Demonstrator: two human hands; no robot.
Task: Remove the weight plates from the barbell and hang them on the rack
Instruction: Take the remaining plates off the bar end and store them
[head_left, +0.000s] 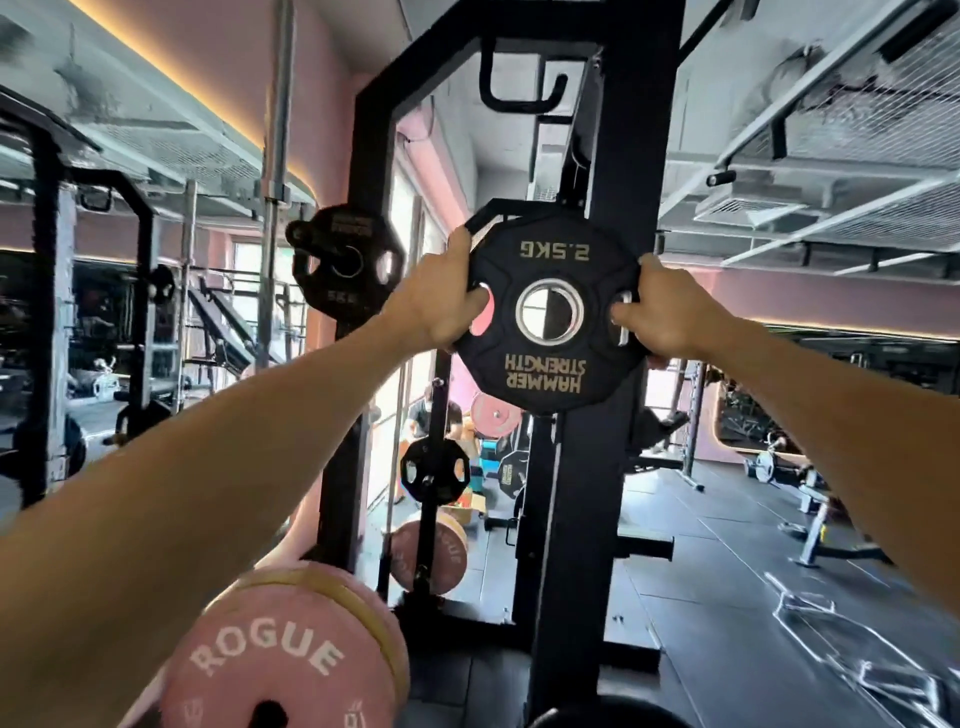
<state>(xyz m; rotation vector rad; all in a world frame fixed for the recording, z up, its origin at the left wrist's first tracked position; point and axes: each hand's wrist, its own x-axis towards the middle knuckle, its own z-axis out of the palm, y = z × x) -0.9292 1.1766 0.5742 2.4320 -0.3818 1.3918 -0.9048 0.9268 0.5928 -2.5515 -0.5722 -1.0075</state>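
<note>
A: Where's the plate?
B: Centre of the frame, slightly right. Black plate (550, 306), lettering upside down, reads 2.5KG and HAMMER STRENGTH. It's held up in front of the black rack upright (618, 156).

A: Hands?
B: Both clamped on it. Left hand (441, 296) grips the plate's left edge, a finger through the left grip slot. Right hand (667, 312) grips the right edge, fingers curled into the right slot.

A: On a peg yet?
B: Cannot tell. You see straight through the centre hole, half light, half dark. There may be another black plate edge just behind it at the top, unclear.

A: Other plates?
B: Second black plate (345, 265) hangs on the rack left of centre, near the left hand but apart from it. Small black plate (435, 470) lower down, centre. Pink plate (280, 654) marked ROGUE at lower left, with tan plates stacked behind it. Another pink plate (428, 556) on the floor-level area lower centre.

A: Anything else?
B: Silver bar (278, 130) stands upright at upper left. Black hook (519, 88) at top centre of the rack. Dark floor (727, 597) at lower right.
</note>
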